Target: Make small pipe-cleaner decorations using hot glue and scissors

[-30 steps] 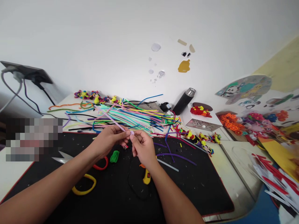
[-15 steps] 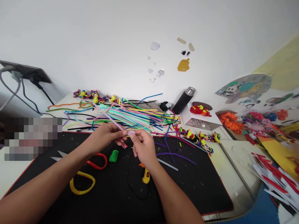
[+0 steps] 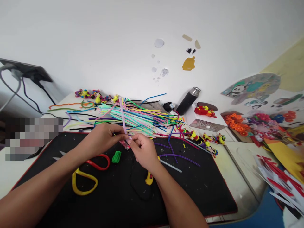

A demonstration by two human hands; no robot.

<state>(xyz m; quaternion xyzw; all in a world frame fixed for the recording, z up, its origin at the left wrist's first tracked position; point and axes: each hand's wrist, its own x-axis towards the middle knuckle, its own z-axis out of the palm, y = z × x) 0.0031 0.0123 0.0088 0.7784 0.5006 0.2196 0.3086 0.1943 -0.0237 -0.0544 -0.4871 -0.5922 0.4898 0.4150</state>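
A light purple pipe cleaner (image 3: 123,116) stands up from between my hands, its lower end curled small at the fingertips. My left hand (image 3: 108,136) pinches it with thumb and forefinger. Closed on the curled end is my right hand (image 3: 144,148), touching the left fingertips. Just below lies a green fuzzy bundle (image 3: 116,157) on the black mat (image 3: 114,196). Scissors with red and yellow handles (image 3: 85,187) lie partly under my left forearm. A yellow-handled cutter (image 3: 149,178) rests beside my right wrist, partly covered by it.
Behind my hands spreads a pile of coloured pipe cleaners (image 3: 133,117). A black thermos (image 3: 188,100) leans near a white box (image 3: 209,123). Several small fuzzy figures (image 3: 205,141) lie at the mat's right edge. Purple pipe cleaners (image 3: 180,155) lie on the mat's right half.
The free length of the light purple pipe cleaner has swung from slanting left to nearly upright. Both hands remain pinched together; my right hand has turned slightly, its fingers more curled.
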